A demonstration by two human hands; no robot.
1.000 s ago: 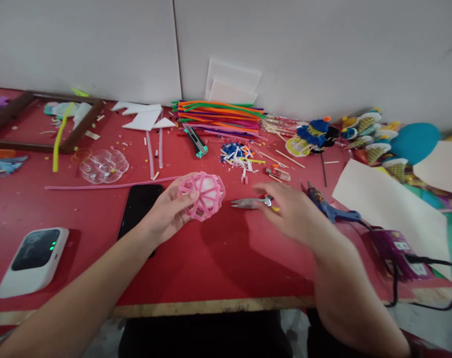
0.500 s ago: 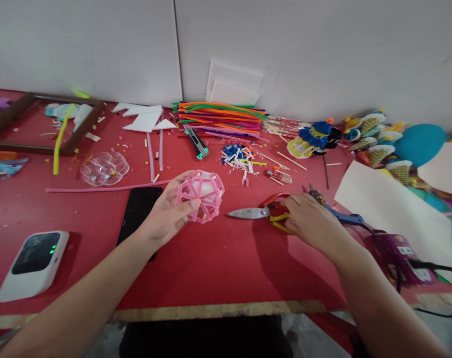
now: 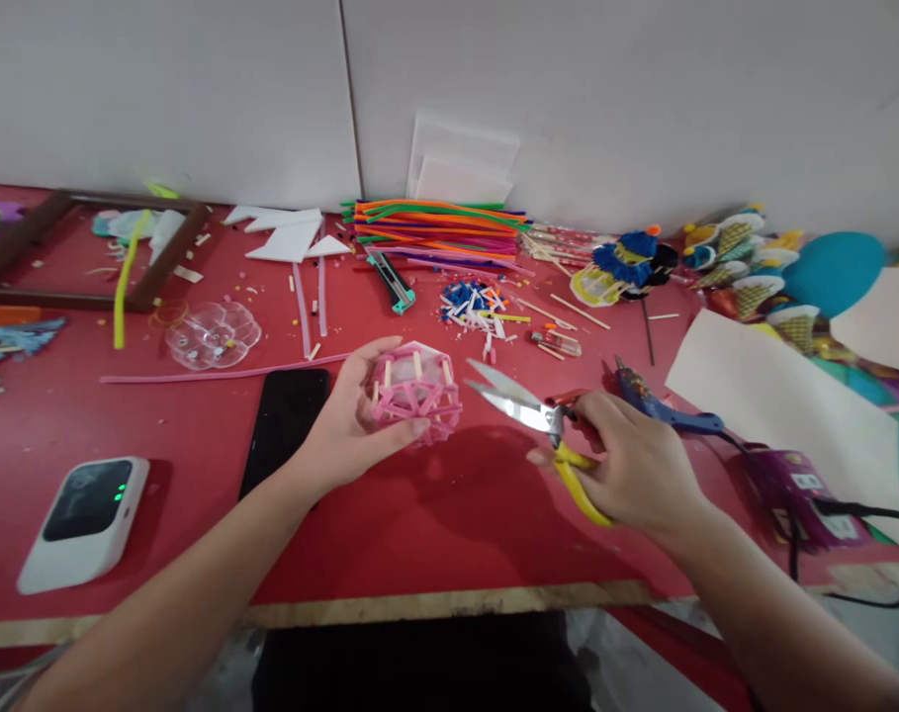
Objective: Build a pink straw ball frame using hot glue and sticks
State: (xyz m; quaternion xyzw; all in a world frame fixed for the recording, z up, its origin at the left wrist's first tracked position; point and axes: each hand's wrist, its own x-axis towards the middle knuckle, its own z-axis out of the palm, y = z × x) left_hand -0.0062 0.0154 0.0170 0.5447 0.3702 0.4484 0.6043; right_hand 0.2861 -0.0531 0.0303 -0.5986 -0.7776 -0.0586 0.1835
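Left hand [image 3: 349, 430] pinches the cage [image 3: 417, 398], right hand [image 3: 637, 460] grips parted scissors [image 3: 551, 420], inside the table's front edge [image 3: 449, 605]. I look set to snip, which needs steady aim.

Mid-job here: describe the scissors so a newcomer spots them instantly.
At the red table, find the right hand, beside the blue glue gun. It holds the scissors, blades parted toward the pink piece in the left hand. Two silver blades and a yellow handle loop set them apart from the glue gun.
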